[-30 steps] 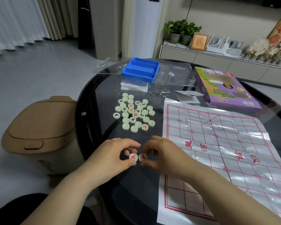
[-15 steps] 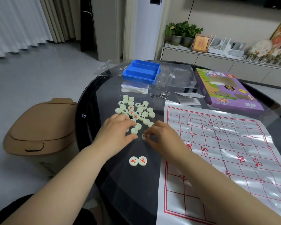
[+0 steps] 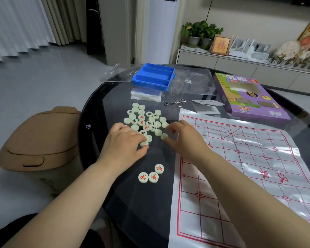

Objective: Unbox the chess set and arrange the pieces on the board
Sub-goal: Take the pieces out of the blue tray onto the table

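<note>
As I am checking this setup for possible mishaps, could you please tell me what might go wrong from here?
Both the left hand and the right hand reach into the loose pile of pieces; a sweep could send some sliding off the smooth glass table. The board sheet lies wrinkled, so pieces placed on it may tilt or drift. The three red pieces set aside lie close to the hands and could be knocked.

You are wearing the single wide-angle camera on your head, looking forward and down, close over the table [image 3: 150, 203] and board [image 3: 240, 158].
</note>
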`<control>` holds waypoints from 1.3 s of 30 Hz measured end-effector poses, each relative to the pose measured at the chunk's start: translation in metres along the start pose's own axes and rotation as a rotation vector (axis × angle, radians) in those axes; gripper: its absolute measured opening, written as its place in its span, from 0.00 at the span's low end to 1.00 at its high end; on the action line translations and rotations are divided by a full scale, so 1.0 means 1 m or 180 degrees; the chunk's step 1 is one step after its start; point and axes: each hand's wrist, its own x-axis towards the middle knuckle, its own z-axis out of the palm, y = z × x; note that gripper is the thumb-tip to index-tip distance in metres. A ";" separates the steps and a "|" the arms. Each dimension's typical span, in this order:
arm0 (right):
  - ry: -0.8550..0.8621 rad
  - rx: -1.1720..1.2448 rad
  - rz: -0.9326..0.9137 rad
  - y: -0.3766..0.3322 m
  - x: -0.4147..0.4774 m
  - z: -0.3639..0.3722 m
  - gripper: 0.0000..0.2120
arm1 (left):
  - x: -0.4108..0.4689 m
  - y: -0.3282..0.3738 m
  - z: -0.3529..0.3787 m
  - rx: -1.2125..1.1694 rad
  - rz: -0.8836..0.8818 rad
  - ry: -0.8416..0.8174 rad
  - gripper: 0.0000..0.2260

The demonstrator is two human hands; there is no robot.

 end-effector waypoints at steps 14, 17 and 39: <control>-0.0111 -0.0390 -0.0177 0.003 0.000 0.002 0.12 | -0.016 -0.013 -0.029 -0.1650 -0.1223 -0.0499 0.07; -0.0047 0.0002 -0.0015 0.006 0.001 -0.002 0.11 | -0.025 -0.007 -0.026 -0.1487 -0.1103 -0.0613 0.08; -0.0552 0.0097 -0.0515 -0.006 -0.014 0.006 0.11 | -0.028 -0.011 -0.027 -0.1120 -0.0859 -0.0619 0.13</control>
